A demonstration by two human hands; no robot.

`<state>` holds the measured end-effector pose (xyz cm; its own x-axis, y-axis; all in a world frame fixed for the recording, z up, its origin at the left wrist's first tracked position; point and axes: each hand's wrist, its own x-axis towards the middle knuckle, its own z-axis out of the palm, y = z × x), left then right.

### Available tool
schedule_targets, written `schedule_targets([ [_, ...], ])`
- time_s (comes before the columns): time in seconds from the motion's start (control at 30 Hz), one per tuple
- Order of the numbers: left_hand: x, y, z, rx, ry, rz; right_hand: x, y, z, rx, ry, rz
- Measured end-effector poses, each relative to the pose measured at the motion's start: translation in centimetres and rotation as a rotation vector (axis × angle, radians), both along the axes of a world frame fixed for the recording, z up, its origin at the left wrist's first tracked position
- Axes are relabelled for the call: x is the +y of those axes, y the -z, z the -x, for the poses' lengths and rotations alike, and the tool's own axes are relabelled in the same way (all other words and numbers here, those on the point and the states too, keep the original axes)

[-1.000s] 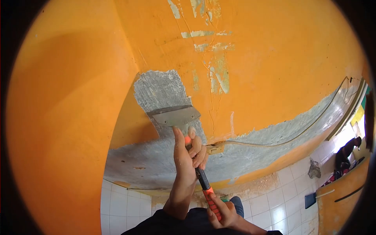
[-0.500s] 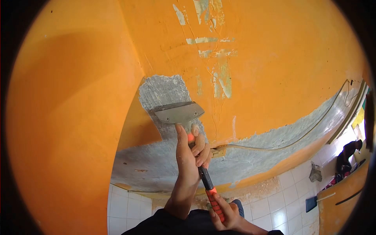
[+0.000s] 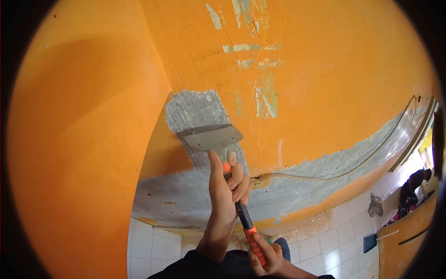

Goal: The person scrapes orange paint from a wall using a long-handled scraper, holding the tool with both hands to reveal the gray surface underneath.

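Note:
A long-handled wall scraper (image 3: 211,138) with a wide metal head lies against a bared grey patch (image 3: 193,109) of the orange wall (image 3: 320,88). Close below the head, my left hand (image 3: 225,186) is wrapped round the neck of the tool, its thumb along the near side. Lower down, my right hand (image 3: 268,255) grips the red and black handle near its end. The blade edge points up, and a dark shadow shows along it. Where the blade meets the wall exactly is hard to make out.
A cable (image 3: 320,176) runs from a wall socket (image 3: 261,182) along the stripped grey band. Scraped dust (image 3: 306,224) covers white floor tiles (image 3: 344,232). At the far right are a dark-clothed person (image 3: 411,186), a grey bag (image 3: 375,205) and a blue dustpan-like item (image 3: 370,242).
The scraper head has shifted slightly down the wall and tipped a little flatter in view. Both hands keep their hold. The camera view has moved very slightly.

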<state>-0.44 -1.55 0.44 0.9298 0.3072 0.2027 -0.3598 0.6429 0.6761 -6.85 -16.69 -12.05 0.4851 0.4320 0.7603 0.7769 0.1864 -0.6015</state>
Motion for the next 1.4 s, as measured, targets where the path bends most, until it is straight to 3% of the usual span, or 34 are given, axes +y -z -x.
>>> schedule_targets([
  [0.17, -0.3, -1.2, -0.1, -0.002, -0.035, 0.025, -0.2, -0.6, -0.4, -0.045, -0.005, 0.025],
  [0.27, -0.1, -0.8, -0.4, -0.024, -0.022, 0.008, -0.4, -1.4, -0.3, -0.209, 0.175, 0.097],
  [0.33, -0.2, -0.6, -0.3, -0.028, 0.008, 0.016, -0.7, -2.4, 0.1, 0.001, -0.019, 0.022],
  [0.47, 0.2, -0.2, 0.2, -0.018, -0.012, 0.028, 0.1, -1.5, -0.4, -0.126, 0.03, -0.045],
  [0.57, 0.2, -1.5, -0.6, -0.051, -0.004, 0.008, 0.2, -0.8, -0.3, 0.022, -0.039, -0.025],
  [0.67, 0.1, -1.3, -0.3, -0.072, -0.016, 0.023, 0.1, -1.5, -0.7, -0.08, 0.017, -0.01],
  [1.4, 0.1, -3.1, -0.7, -0.107, -0.017, 0.038, -0.4, -3.8, -0.7, 0.015, -0.113, -0.043],
])
